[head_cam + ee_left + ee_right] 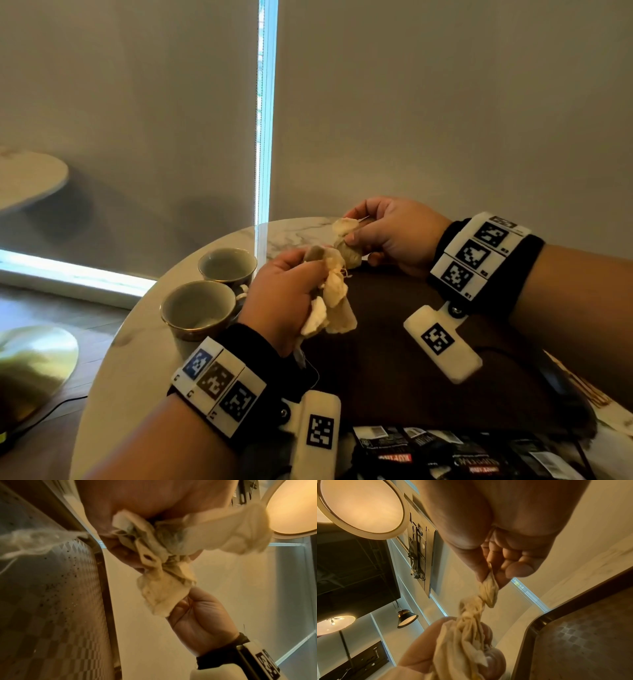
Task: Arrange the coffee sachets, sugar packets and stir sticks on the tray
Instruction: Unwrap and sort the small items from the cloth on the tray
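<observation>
A crumpled cream cloth is stretched and twisted between both hands above the dark brown tray. My left hand grips a bunched end of it, with folds hanging below the fist. My right hand pinches the other end between thumb and fingers near the tray's far edge. Up close, the cloth runs from the left palm to the right hand. The right wrist view shows the pinch on the cloth. Several black coffee sachets lie at the tray's near edge. I see no sugar packets or stir sticks.
Two grey cups with gold rims stand left of the tray on the round marble table. A black cable runs across the tray's right side. Grey blinds hang behind the table.
</observation>
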Demonstrator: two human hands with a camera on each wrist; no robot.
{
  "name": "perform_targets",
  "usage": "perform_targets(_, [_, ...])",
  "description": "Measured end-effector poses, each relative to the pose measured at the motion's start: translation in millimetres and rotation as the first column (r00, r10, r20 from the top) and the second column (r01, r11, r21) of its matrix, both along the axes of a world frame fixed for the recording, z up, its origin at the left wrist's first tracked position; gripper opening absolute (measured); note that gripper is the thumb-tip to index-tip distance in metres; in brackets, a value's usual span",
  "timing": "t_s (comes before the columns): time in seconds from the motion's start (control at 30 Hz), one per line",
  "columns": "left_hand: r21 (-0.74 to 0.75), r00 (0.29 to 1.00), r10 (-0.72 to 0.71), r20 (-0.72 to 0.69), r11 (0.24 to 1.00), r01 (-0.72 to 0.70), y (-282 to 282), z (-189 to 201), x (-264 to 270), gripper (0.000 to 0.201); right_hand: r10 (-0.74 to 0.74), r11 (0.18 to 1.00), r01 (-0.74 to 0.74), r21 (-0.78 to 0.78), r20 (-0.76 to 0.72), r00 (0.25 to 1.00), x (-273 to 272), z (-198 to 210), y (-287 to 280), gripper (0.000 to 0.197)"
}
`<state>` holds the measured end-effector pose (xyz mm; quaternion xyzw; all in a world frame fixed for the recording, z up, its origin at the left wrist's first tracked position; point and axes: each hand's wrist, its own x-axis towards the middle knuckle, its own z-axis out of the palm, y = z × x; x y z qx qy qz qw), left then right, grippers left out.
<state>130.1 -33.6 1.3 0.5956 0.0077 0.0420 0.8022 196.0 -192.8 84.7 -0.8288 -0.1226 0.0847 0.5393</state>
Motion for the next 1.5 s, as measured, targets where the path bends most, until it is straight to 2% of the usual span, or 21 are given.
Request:
perform_targets(0.07, [-0.011, 0.999, -0.051, -0.018, 0.999, 0.05, -0.4, 0.6, -1.9, 0.011, 0.006, 1.0, -0.006, 0.013, -0.007, 1.0, 0.6, -1.5, 1.3, 0.028])
perform_targets(0.17, [-0.002, 0.996, -0.086, -0.019, 0.996, 0.086, -2.8, 0.2, -2.1, 0.025, 0.031, 0.998, -0.03, 0.048, -0.019, 0.999, 0.1, -2.3, 1.9, 0.028])
perform_targets(0.37, [0.021, 0.998, -0.038, -0.042, 0.999, 0.039, -3.7, -2.1, 0.2, 0.013, 0.062, 0.993, -0.057, 0.103, -0.051, 0.997, -3.5, -1.4, 4.5, 0.028])
perform_targets(0.43, [-0.003, 0.999, 0.009, -0.041, 1.0, -0.009, -2.8, -1.0, 0.4, 0.013, 0.085, 0.988, -0.074, 0.136, -0.075, 0.994, -4.9, -1.9, 3.6, 0.038])
perform_targets(0.5, [-0.005, 0.998, 0.042, -0.043, 0.999, -0.042, -0.8, -0.6, 1.7, 0.014, 0.112, 0.992, -0.107, 0.068, -0.064, 0.992, -6.3, -3.5, 0.3, 0.048])
perform_targets(0.57, [0.024, 0.998, 0.046, -0.045, 0.999, -0.045, 1.1, -1.2, 2.1, 0.012, 0.146, 0.989, -0.146, -0.031, -0.012, 0.989, -8.2, -7.1, -1.9, 0.037])
perform_targets(0.67, [0.054, 0.998, 0.036, -0.057, 0.998, -0.033, 0.6, -2.1, 1.8, 0.014, 0.191, 0.98, -0.189, -0.068, 0.01, 0.982, -6.9, -14.7, -2.1, 0.029])
perform_targets(0.73, [0.032, 0.996, 0.053, -0.071, 0.998, -0.05, 0.9, -0.8, 1.8, 0.014, 0.167, 0.984, -0.168, -0.052, -0.022, 0.986, -2.3, -19.3, -1.3, 0.029])
perform_targets(0.83, [-0.12, 0.993, 0.1, -0.066, 0.987, -0.108, 6.3, 2.1, 1.0, 0.018, 0.027, 0.999, -0.031, -0.035, -0.108, 0.994, 13.5, -27.6, -5.1, 0.029])
perform_targets(0.9, [-0.207, 0.994, 0.107, -0.022, 0.972, -0.109, 9.9, 2.9, 1.0, 0.024, -0.043, 0.986, 0.014, -0.165, -0.175, 0.984, 22.3, -35.4, -9.6, 0.03])
perform_targets(1.0, [-0.335, 0.987, 0.125, 0.097, 0.938, -0.086, 14.8, 1.7, 2.7, 0.028, -0.031, 0.896, -0.089, -0.436, -0.261, 0.965, 28.7, -48.7, -8.5, 0.03])
perform_targets(1.1, [-0.395, 0.991, 0.115, 0.069, 0.915, -0.079, 20.5, 0.5, 5.0, 0.031, 0.016, 0.839, -0.196, -0.507, -0.337, 0.941, 32.4, -55.1, 1.2, 0.029])
perform_targets(1.17, [-0.304, 0.997, 0.063, -0.035, 0.95, -0.071, 22.3, -3.6, 6.5, 0.027, 0.033, 0.861, -0.195, -0.47, -0.33, 0.943, 38.6, -56.9, 8.8, 0.03])
perform_targets(1.23, [-0.051, 0.99, -0.017, -0.137, 0.999, 0.011, 18.6, -7.3, 5.2, 0.032, 0.03, 0.922, -0.143, -0.36, -0.303, 0.953, 48.5, -57.4, 14.6, 0.032])
perform_targets(1.27, [0.108, 0.984, -0.063, -0.168, 0.991, 0.082, 15.5, -8.3, 5.2, 0.034, 0.026, 0.945, -0.121, -0.303, -0.3, 0.954, 53.5, -57.5, 16.4, 0.033])
perform_targets(1.33, [0.379, 0.963, -0.086, -0.255, 0.908, 0.181, 12.4, -6.2, 3.5, 0.031, 0.029, 0.944, -0.122, -0.308, -0.292, 0.956, 61.2, -58.9, 18.7, 0.033])
perform_targets(1.37, [0.469, 0.956, -0.075, -0.282, 0.859, 0.205, 12.4, -5.7, 3.2, 0.028, 0.026, 0.919, -0.127, -0.372, -0.266, 0.964, 63.1, -59.7, 18.9, 0.032])
perform_targets(1.43, [0.556, 0.949, -0.067, -0.308, 0.796, 0.237, 13.9, -7.8, 6.8, 0.029, 0.049, 0.829, -0.136, -0.542, -0.172, 0.984, 63.9, -62.0, 18.6, 0.03])
perform_targets(1.5, [0.533, 0.931, -0.055, -0.361, 0.807, 0.254, 11.1, -10.1, 7.9, 0.03, 0.13, 0.724, -0.18, -0.666, -0.125, 0.984, 58.7, -61.2, 18.9, 0.036])
